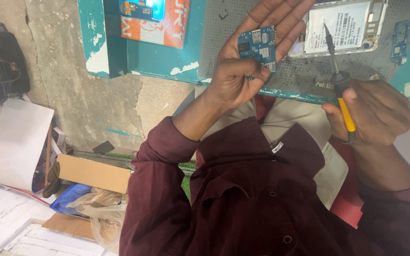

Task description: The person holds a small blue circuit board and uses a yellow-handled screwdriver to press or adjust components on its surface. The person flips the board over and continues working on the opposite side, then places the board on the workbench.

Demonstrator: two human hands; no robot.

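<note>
Holding: the left hand (243, 71) has a small blue circuit board (259, 46) pinched against its palm by the thumb, the other fingers stretched out nearly straight and fanned behind the board.
Board: it sits tilted up toward the face, component side showing, lifted just above the near edge of the bench (167, 59) and close to the opened phone.
Iron: the right hand (373, 114) is closed in a full fist round the yellow-and-black handle of a soldering iron (336, 66), its thin tip pointing up and away, over the phone and apart from the board.
Phone: an opened phone body (342, 26) lies flat on the grey perforated mat (304, 76), white-labelled battery showing, just beside the outstretched fingertips.
Step, as I judge it: inspection or lining up before a joint is touched; tip and board have not met.
Next move, as I judge it: bringing the tip across to one spot on the board calls for a steady left-hand pinch and keeping the hot tip off the fingers behind it.
Around: a second small board part (399, 40) on the mat's right, an orange packet (162, 23) at the back, cardboard and bags (91, 189) on the floor to the left.
</note>
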